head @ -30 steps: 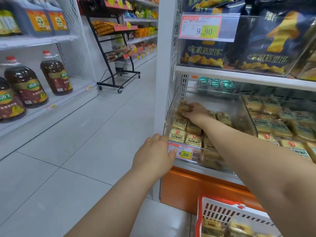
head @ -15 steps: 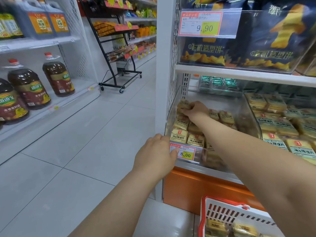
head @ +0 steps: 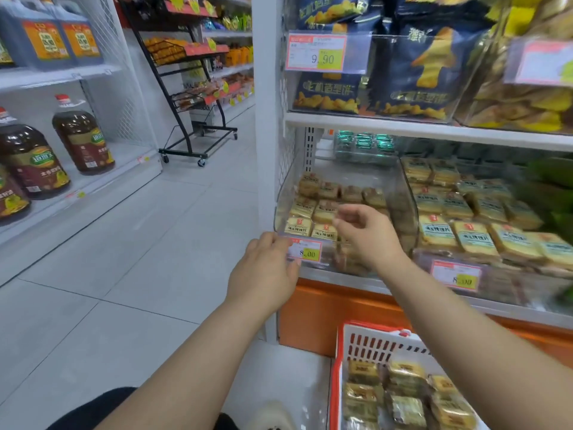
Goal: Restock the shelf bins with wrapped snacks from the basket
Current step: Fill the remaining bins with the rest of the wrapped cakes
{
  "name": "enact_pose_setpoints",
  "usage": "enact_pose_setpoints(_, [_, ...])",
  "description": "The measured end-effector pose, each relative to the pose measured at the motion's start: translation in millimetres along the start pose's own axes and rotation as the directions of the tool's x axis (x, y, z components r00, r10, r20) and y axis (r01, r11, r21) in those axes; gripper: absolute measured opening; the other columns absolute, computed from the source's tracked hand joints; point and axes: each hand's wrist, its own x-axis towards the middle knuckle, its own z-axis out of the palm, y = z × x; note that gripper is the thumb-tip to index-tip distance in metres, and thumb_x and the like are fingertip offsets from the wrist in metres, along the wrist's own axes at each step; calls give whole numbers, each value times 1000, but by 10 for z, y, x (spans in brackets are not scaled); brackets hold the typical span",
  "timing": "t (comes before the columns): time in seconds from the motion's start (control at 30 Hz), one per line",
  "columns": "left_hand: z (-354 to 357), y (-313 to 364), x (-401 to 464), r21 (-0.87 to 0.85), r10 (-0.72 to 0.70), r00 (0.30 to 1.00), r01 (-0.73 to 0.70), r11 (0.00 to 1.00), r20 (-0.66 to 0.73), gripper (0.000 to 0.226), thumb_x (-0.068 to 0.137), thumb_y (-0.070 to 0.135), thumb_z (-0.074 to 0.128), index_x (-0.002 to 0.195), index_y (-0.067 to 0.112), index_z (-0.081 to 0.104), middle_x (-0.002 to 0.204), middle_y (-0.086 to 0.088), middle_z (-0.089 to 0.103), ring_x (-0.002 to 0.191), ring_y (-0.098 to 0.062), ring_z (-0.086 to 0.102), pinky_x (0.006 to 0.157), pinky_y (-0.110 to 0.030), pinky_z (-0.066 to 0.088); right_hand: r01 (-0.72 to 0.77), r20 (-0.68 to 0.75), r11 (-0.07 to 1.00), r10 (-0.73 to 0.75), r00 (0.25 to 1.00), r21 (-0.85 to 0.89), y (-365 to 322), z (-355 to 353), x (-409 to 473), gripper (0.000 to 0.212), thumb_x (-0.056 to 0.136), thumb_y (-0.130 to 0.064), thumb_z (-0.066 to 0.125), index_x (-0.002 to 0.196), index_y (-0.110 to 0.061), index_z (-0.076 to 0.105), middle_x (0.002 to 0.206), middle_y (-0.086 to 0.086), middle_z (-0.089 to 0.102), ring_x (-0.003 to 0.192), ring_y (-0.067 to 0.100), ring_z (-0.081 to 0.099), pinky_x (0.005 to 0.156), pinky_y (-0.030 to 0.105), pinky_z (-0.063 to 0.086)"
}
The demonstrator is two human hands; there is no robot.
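A clear shelf bin (head: 403,193) on the lower shelf holds rows of yellow wrapped snacks (head: 310,212). My left hand (head: 266,268) grips the bin's front rim beside the 8.00 price tag (head: 305,252). Just above that front edge my right hand (head: 369,234) hovers with its fingers loosely curled; no snack shows in it. On the floor at the lower right stands a white basket with a red rim (head: 366,346), with several more wrapped snacks (head: 403,395) inside.
A second clear bin of similar snacks (head: 471,237) sits to the right. Blue chip bags (head: 415,57) fill the shelf above. Oil bottles (head: 83,141) line the left shelves. A black wheeled rack (head: 192,97) stands down the tiled aisle.
My right hand has pulled back from the far rows of the bin to its front edge. My left hand has stayed on the bin's front. The view has moved closer.
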Motion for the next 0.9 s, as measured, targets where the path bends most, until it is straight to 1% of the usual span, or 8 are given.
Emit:
enact_pose_setpoints(0.1, [204, 143, -239, -126, 33, 997, -24, 992, 68, 38, 97, 38, 50, 134, 26, 54, 133, 5, 54, 124, -18, 48, 98, -33, 43, 54, -112, 989, -39, 993, 136, 275, -148, -767, 25, 90, -9, 65, 114, -16, 65, 101, -9, 68, 90, -3, 63, 79, 8, 48])
enact_pose_setpoints(0.2, [597, 380, -606, -227, 23, 982, 21, 974, 190, 35, 97, 38, 51, 130, 28, 57, 129, 6, 58, 115, -16, 56, 95, -30, 46, -8, -202, 998, 20, 979, 62, 874, -216, -1393, 21, 90, -10, 64, 104, -25, 66, 96, -14, 67, 88, -2, 62, 80, 14, 49])
enact_pose_setpoints(0.27, [923, 545, -899, -235, 40, 952, 34, 971, 304, 34, 98, 37, 50, 129, 29, 57, 127, 7, 58, 111, -15, 58, 93, -31, 48, -200, -99, 978, 194, 976, -53, 1367, -258, -1732, 16, 90, -18, 64, 102, -29, 64, 93, -13, 67, 86, 4, 63, 79, 26, 53])
enact_pose_setpoints(0.37, [1351, 694, -1288, -239, 47, 887, 72, 968, 459, 31, 98, 37, 48, 125, 29, 60, 123, 8, 61, 106, -15, 60, 90, -33, 51, -436, 86, 849, 479, 874, -297, 2057, -362, -2199, 5, 92, -24, 63, 97, -24, 63, 88, -8, 67, 80, 13, 63, 70, 27, 49])
enact_pose_setpoints(0.53, [1688, 732, -1479, -137, 12, 842, 73, 988, 540, 26, 100, 32, 44, 114, 23, 64, 116, 3, 64, 96, -18, 63, 84, -35, 53, -520, 107, 665, 665, 739, -536, 2738, -421, -2581, 11, 92, -29, 55, 85, -22, 59, 93, 3, 71, 86, 22, 65, 77, 32, 52])
enact_pose_setpoints(0.63, [1766, 778, -1406, -164, -8, 861, 106, 981, 508, 25, 99, 34, 46, 114, 27, 64, 114, 7, 64, 94, -16, 63, 83, -36, 54, -512, 85, 655, 658, 749, -556, 2767, -376, -2374, 5, 93, -26, 55, 93, -22, 57, 88, -4, 67, 77, 17, 63, 61, 28, 47])
enact_pose_setpoints(0.77, [1847, 804, -1347, -196, -7, 860, 124, 973, 509, 25, 99, 36, 47, 117, 30, 62, 112, 9, 64, 95, -11, 62, 83, -36, 55, -619, -78, 750, 621, 780, -233, 2830, -368, -1920, 26, 92, -19, 62, 116, -14, 53, 92, -3, 62, 72, 10, 60, 55, 22, 47])
enact_pose_setpoints(0.9, [1902, 803, -1287, -197, -33, 862, 153, 968, 507, 30, 99, 36, 49, 125, 30, 61, 118, 12, 64, 100, -7, 60, 86, -34, 54, -787, -140, 582, 813, 565, 203, 2908, -397, -1437, 48, 96, -27, 59, 133, 2, 46, 120, 20, 61, 103, 33, 62, 85, 39, 51])
